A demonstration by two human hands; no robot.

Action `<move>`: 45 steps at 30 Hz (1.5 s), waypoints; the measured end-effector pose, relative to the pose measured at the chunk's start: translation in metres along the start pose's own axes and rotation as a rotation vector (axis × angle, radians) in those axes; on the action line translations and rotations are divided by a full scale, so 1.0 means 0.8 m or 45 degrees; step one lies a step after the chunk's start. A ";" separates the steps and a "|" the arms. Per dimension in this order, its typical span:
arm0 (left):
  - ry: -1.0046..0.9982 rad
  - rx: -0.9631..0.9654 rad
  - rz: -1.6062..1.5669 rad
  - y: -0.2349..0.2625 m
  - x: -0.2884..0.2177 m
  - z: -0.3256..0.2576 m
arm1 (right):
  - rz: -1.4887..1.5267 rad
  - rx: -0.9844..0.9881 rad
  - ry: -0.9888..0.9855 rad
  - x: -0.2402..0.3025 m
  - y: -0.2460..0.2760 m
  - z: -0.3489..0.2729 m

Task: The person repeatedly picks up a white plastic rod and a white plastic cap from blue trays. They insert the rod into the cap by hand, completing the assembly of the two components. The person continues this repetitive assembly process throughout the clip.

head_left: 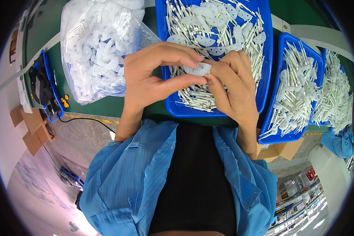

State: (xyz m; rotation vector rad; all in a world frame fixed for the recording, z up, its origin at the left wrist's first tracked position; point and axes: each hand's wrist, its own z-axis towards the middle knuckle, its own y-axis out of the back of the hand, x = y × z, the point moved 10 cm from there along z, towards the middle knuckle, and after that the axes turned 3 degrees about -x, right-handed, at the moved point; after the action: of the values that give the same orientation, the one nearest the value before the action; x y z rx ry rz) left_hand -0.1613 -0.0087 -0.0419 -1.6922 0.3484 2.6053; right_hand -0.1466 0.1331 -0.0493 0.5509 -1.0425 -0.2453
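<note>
A small white translucent plastic disc piece [198, 69] is pinched between both hands, over the near part of a blue tray [268, 59]. My left hand [155, 72] holds its left side between thumb and fingers. From the right, my right hand [234, 80] grips its edge with thumb and forefinger; whether a second small part is in that pinch is hidden by the fingers. Below the hands, the tray holds many thin white sticks [196, 100] mixed with white perforated plastic pieces [216, 17].
A clear plastic bag [102, 55] full of white pieces lies left. Right of the tray stand more blue trays [281, 135] of sticks and pieces. Far left, a blue bin [53, 88] holds black items, with small orange parts [65, 101] beside it. A person in blue [338, 143] is far right.
</note>
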 end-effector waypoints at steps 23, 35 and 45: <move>-0.539 -0.075 0.475 -0.016 -0.037 0.005 | 0.376 0.068 -0.540 -0.015 -0.016 -0.011; -0.302 -0.059 0.376 -0.009 -0.027 0.013 | 0.368 0.033 -0.610 -0.020 -0.012 -0.015; -0.203 0.064 0.049 -0.008 -0.006 0.006 | 0.352 0.138 -0.436 -0.006 -0.016 -0.006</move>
State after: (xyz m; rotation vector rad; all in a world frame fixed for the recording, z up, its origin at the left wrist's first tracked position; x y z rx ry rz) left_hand -0.1629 -0.0009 -0.0372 -1.4648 0.4413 2.7113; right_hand -0.1444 0.1262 -0.0614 0.4638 -1.4565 -0.0379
